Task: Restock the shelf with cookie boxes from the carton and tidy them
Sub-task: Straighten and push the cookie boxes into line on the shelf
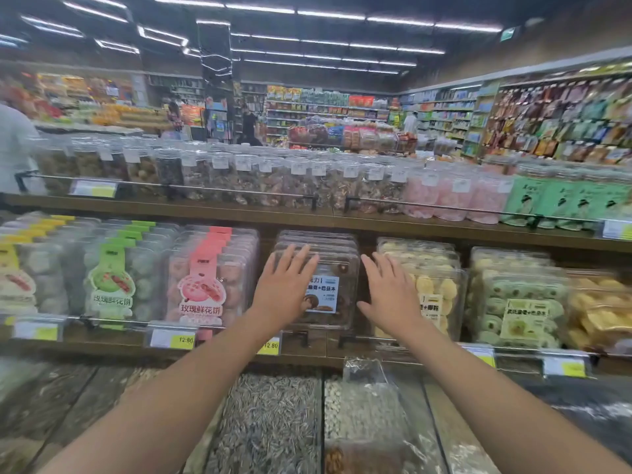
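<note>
facing you upright, the front cookie box (342, 265) sits between your open hands: left hand (285, 285) flat on it, right hand (390, 289) beside its right edge.

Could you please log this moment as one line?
phase: tidying | left hand: open, on dark cookie box front | right hand: open, at its right side

My left hand (285, 285) lies flat, fingers straight, on the front of the chocolate cookie box (338, 285) that heads a row on the shelf (113, 348). My right hand (390, 289), also flat, is at the box's three o'clock edge. Pink-labelled boxes (208, 285) stand at its nine o'clock, yellow cookie boxes (434, 285) at three, sunflower seeds (270, 415) at six, jars (239, 176) at twelve.
</note>
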Action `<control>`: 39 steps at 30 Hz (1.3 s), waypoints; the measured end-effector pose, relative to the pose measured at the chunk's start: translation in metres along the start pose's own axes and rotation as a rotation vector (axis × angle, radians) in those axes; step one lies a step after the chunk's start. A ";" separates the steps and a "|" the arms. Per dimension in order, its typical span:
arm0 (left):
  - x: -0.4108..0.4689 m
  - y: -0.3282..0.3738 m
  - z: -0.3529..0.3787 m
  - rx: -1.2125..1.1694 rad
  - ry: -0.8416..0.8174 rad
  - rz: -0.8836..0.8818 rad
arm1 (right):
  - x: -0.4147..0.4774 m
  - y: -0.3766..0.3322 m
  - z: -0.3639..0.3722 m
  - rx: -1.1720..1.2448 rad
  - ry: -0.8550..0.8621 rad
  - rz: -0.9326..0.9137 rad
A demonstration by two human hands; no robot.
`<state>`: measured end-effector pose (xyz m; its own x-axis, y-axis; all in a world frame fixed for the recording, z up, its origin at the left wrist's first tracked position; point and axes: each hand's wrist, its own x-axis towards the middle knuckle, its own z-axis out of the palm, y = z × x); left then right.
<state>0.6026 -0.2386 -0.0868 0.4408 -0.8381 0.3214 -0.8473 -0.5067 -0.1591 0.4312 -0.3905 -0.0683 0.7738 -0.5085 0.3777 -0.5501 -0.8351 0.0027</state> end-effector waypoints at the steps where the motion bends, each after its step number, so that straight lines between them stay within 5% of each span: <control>1: 0.000 0.004 -0.002 -0.004 0.009 0.014 | -0.006 0.003 -0.003 -0.008 0.000 0.017; 15: -0.001 0.102 -0.005 -0.181 -0.011 0.103 | -0.077 0.100 -0.013 0.070 -0.042 0.232; 21: 0.020 0.144 0.018 -0.605 -0.200 -0.163 | -0.075 0.156 0.006 0.318 -0.164 0.365; 28: 0.050 0.170 0.063 -0.839 -0.310 -0.415 | -0.059 0.200 0.043 0.658 -0.282 0.463; 39: 0.079 0.207 0.086 -1.578 -0.102 -0.647 | -0.018 0.205 0.086 1.247 -0.159 0.615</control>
<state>0.4871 -0.4272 -0.1744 0.7672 -0.6320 -0.1094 0.0428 -0.1198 0.9919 0.3311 -0.5704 -0.1540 0.5868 -0.8047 -0.0899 -0.2366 -0.0642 -0.9695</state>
